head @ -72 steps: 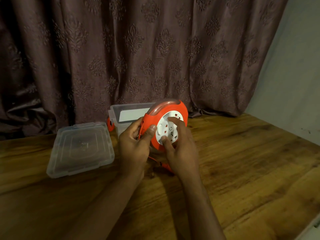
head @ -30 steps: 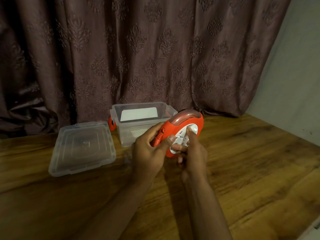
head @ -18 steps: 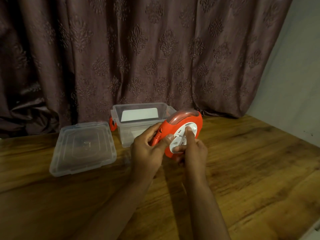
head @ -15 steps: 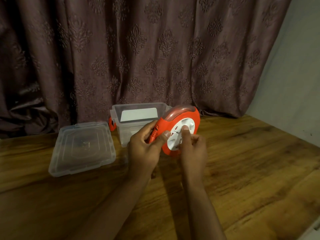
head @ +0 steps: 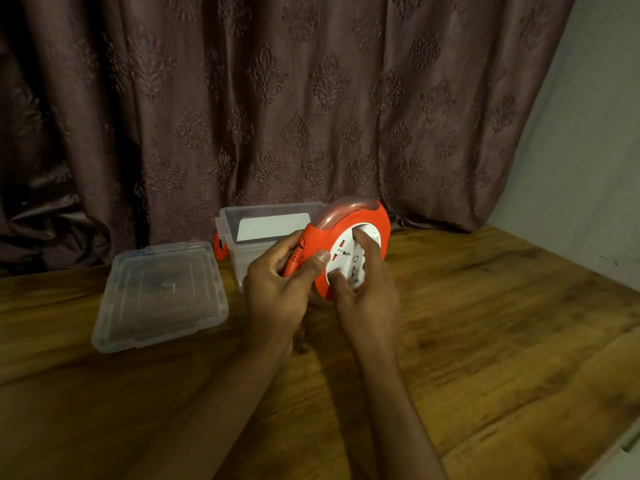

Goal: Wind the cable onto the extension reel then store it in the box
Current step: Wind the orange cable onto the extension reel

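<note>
1. At centre of the head view, slightly right: extension reel, orange with a white socket face, held up on edge above the table. Gripped along its left rim by the left hand, fingers curled behind, thumb pressed on the front edge. Worked by the right hand, fingers and thumb curled onto the white face, apparently turning it.
2. Between the left fingers and the rim: a short orange stub, probably the cable end. No loose cable seen on the table; winding judged nearly or fully done, though anything hidden under the hands cannot be ruled out.
3. Just behind the reel, upper centre: clear box, open, partly covered by the reel and left hand. Storing not yet done.
4. At left of centre: clear lid, flat on the table, well apart from the hands.
5. Across the whole upper frame: curtain close behind the box, so little room at the back. To the right: bare wood, then a wall. At lower right: the table edge. Ample room in the foreground.
</note>
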